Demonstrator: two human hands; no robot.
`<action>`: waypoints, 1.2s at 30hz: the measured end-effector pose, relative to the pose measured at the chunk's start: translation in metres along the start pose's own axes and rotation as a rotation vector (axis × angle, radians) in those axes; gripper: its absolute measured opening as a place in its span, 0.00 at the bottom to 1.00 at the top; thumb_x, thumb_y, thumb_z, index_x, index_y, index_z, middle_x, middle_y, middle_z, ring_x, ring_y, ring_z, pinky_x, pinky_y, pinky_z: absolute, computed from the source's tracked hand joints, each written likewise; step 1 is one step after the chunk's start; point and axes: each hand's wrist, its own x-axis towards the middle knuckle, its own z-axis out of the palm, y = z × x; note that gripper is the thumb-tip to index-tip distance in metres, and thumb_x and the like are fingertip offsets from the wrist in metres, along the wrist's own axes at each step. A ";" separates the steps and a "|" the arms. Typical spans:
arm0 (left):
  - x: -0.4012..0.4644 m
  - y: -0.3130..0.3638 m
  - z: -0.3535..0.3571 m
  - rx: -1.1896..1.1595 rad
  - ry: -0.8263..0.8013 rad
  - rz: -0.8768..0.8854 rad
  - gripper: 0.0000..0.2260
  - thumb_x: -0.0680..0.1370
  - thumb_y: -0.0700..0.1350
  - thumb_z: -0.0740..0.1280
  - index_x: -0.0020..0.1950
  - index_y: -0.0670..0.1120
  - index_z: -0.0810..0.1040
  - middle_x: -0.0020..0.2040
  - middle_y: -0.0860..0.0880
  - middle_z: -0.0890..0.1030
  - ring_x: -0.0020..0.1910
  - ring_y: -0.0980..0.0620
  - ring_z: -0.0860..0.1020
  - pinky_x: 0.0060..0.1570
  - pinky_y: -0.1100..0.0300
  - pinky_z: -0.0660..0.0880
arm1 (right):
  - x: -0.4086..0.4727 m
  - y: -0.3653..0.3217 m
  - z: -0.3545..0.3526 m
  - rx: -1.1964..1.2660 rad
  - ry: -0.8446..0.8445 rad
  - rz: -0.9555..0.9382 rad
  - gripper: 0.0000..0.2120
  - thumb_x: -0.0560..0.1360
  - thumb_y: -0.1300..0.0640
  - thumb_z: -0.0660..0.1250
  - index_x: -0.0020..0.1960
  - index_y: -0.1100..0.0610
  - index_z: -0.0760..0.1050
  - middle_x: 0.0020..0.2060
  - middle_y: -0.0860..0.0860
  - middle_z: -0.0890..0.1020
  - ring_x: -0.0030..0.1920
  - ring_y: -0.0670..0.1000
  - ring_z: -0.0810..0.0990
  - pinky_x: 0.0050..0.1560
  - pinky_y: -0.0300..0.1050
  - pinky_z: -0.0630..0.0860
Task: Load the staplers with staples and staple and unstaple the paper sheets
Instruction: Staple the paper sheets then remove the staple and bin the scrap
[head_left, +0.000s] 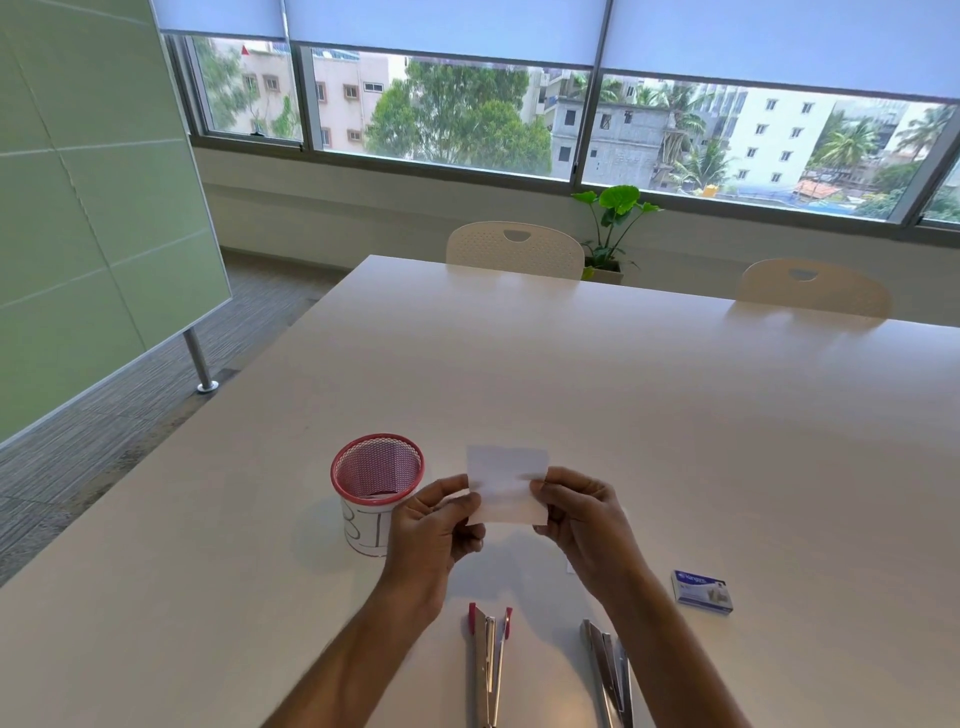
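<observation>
Two staplers lie opened at bottom centre, one red (488, 665), one grey (608, 670); staple box (701, 592) lower right. At centre, left hand (434, 530) and right hand (584, 519) pinch the paper (506, 483) above the table (675, 415); red cup (376, 488) left

On the one white table (675, 415) there are two opened staplers, one red-tipped (488, 660) and one plain metal (608, 670), one staple box (701, 592), one red mesh cup (376, 493), one held paper slip (506, 483), and two chairs (514, 249) (813, 288) behind.
</observation>
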 end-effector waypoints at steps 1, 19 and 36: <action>0.000 0.000 0.000 -0.007 -0.005 -0.014 0.09 0.75 0.32 0.67 0.46 0.43 0.84 0.36 0.41 0.83 0.26 0.50 0.76 0.25 0.60 0.76 | 0.000 0.000 0.001 0.014 0.000 -0.002 0.08 0.73 0.69 0.65 0.44 0.63 0.83 0.34 0.55 0.81 0.32 0.50 0.76 0.31 0.39 0.73; -0.001 -0.008 0.003 0.201 0.044 0.044 0.04 0.75 0.39 0.69 0.49 0.43 0.82 0.48 0.38 0.82 0.43 0.43 0.81 0.29 0.62 0.77 | -0.002 0.001 0.000 -0.144 0.036 0.001 0.09 0.74 0.69 0.63 0.39 0.62 0.80 0.30 0.56 0.74 0.29 0.51 0.70 0.26 0.38 0.66; -0.007 -0.001 0.006 0.165 -0.017 0.101 0.14 0.77 0.32 0.61 0.41 0.43 0.84 0.49 0.42 0.80 0.50 0.42 0.78 0.31 0.61 0.79 | -0.002 -0.001 0.000 -0.075 0.054 -0.024 0.15 0.70 0.68 0.57 0.38 0.64 0.83 0.35 0.57 0.82 0.36 0.53 0.79 0.38 0.45 0.75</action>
